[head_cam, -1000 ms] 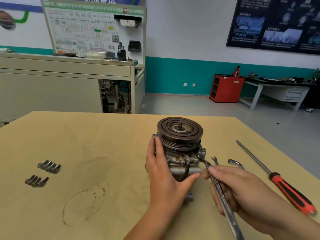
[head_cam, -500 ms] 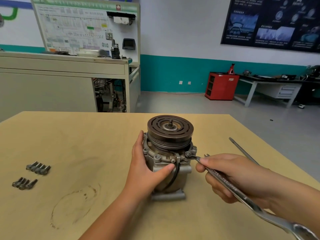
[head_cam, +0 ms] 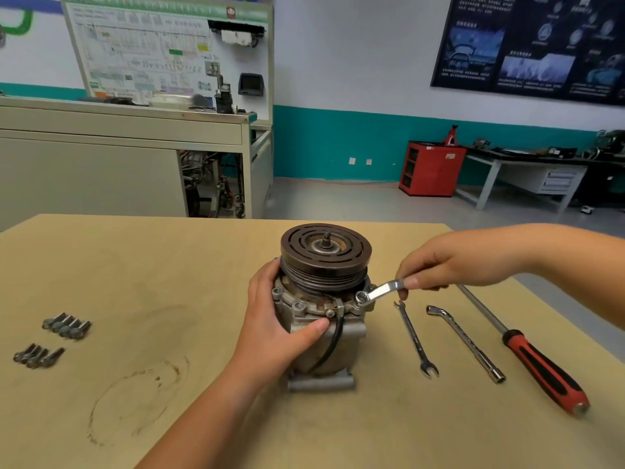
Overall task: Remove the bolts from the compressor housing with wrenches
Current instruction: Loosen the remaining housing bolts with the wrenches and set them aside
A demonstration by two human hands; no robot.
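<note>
On the tan bench (head_cam: 169,265) the compressor housing (head_cam: 324,336) stands upright mid-bench; the left hand (head_cam: 274,319) grips its side while the right hand (head_cam: 449,262) pinches a wrench (head_cam: 378,291) seated on a flange bolt (head_cam: 361,296).

No legible text on board (head_cam: 169,45) or poster (head_cam: 527,45)

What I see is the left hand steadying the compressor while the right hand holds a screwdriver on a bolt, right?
Not quite. In the head view the right hand holds a wrench, not a screwdriver, on the bolt. The screwdriver lies untouched on the table. The left hand does steady the compressor.
</note>
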